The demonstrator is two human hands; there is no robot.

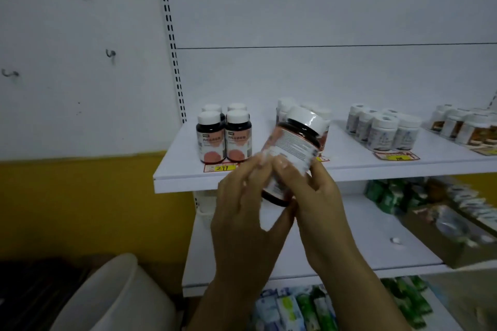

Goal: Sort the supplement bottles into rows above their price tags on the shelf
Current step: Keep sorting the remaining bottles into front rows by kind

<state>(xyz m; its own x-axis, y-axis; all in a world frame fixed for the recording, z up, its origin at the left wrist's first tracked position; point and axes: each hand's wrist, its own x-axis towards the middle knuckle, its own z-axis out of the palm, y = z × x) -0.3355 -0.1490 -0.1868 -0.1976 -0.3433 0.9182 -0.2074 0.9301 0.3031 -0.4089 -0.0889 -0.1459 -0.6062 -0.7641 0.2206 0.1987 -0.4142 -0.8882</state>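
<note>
Both hands hold one dark supplement bottle [293,145] with a white cap and a pink-and-white label, tilted to the right in front of the top shelf [349,166]. My left hand [242,212] grips its left side and base; my right hand [314,196] grips its right side. On the shelf's left stand several matching dark bottles [224,137] above a yellow price tag [222,168] reading 299. More bottles [282,107] stand partly hidden behind the held one. A group of white bottles [384,127] stands above another price tag [396,155].
More white-capped bottles with orange labels [465,126] sit at the far right of the shelf. Lower shelves hold green and white packets [390,196], a brown box [457,234] and tubes [295,309]. A white bucket [113,298] stands at lower left.
</note>
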